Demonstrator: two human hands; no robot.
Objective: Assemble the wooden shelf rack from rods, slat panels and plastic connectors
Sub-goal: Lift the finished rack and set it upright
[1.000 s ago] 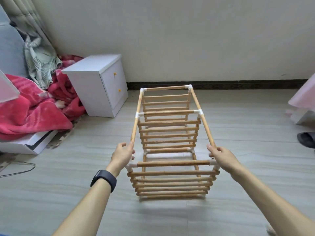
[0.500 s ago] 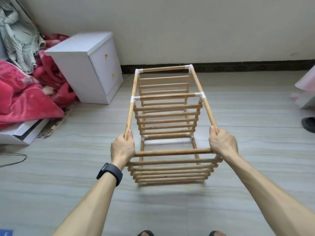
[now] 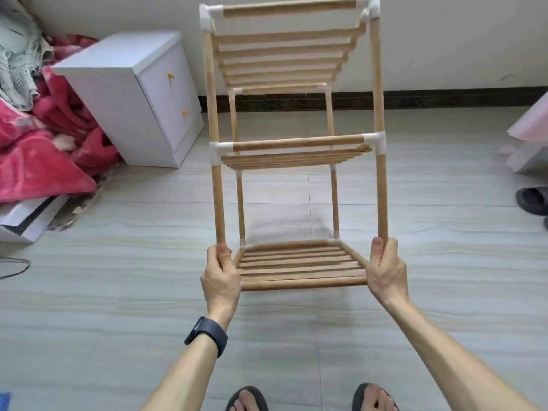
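Head view — left hand (image 3: 221, 281) and right hand (image 3: 385, 275) each clamped around shelf rack (image 3: 292, 143) posts.

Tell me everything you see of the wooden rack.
The rack is a tall open frame of pale round wooden rods joined by white plastic connectors. It carries three slat shelves: top, middle and bottom. It is upright and appears to hang clear of the floor. The left hand and right hand grip its two near uprights at the bottom shelf's corners. Its top reaches the picture's edge.
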